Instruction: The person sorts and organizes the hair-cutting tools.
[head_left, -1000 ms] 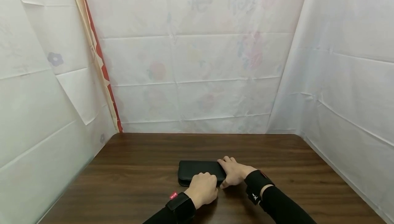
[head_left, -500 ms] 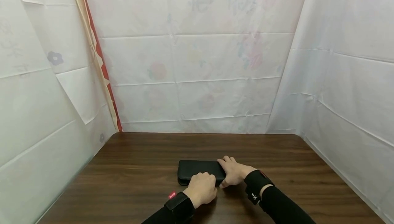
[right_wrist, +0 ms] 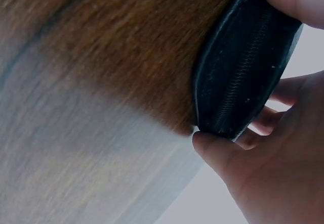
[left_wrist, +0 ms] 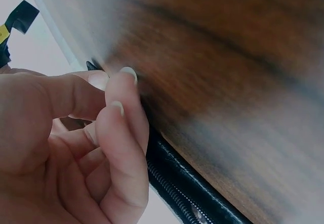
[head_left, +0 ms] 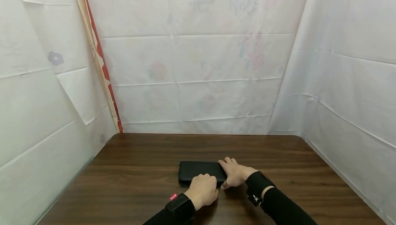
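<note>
A black zippered wallet (head_left: 198, 170) lies flat on the brown wooden table, lengthwise across my view. My right hand (head_left: 235, 173) grips its right end, thumb at the near corner and fingers over the top and far side. At the front edge, the left hand (head_left: 202, 191) has curled fingers, thumb against forefinger, and seems to pinch the zipper pull; the fingers mostly hide it. Just past that thumb in the left wrist view, a small dark tip (left_wrist: 91, 65) shows. The zipper teeth (right_wrist: 238, 77) run closed along the side in the right wrist view.
The wood-grain table (head_left: 142, 170) reaches to white printed sheets (head_left: 198, 80) hanging at the back and on both sides. A red-edged strip (head_left: 102, 60) hangs at the back left corner. Both wrists wear black straps (head_left: 180, 208).
Almost nothing differs. The left hand and the wallet have shifted very slightly to the left; the right hand stays in place.
</note>
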A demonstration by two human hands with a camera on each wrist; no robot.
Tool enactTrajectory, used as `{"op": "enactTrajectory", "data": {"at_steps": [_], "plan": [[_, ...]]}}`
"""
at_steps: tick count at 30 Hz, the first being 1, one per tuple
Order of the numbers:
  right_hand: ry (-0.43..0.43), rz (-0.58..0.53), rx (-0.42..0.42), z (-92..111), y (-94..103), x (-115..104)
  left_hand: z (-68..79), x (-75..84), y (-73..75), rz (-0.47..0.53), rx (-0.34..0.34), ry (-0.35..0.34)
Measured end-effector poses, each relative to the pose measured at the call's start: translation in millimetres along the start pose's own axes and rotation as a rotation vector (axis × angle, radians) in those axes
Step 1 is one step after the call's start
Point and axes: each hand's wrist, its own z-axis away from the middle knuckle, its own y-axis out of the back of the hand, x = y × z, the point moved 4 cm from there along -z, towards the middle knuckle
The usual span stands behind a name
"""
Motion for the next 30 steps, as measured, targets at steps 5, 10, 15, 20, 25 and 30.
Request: {"op": "enactTrajectory", "data": {"at_steps": [5,10,15,20,25,30], "plan": [[-0.009,0.003,0.002,0.5,-1.8,0.8,0.4,0.4,-1.0,-0.003,0.000,0.002],[-0.008,-0.003,0.000,0.4,-1.4,0.6,0.0,-0.6,-0.8,-0.002,-0.007,0.019],[-0.013,-0.004,-0.013,-0.3,-0.5,1.4,-0.4,-0.7,0.8,-0.004,-0.005,0.018],[-0.012,0.012,-0.012,-1.2,-0.1,1.2,0.0,-1.1,0.6,-0.018,0.002,0.020],[-0.007,0.011,-0.009,-2.4,-0.9,1.4,1.0,0.4,0.1,-0.051,0.025,0.019],[-0.003,0.013,-0.007,-2.7,-0.9,2.4,1.1,0.3,0.8,-0.051,0.028,0.024]]}}
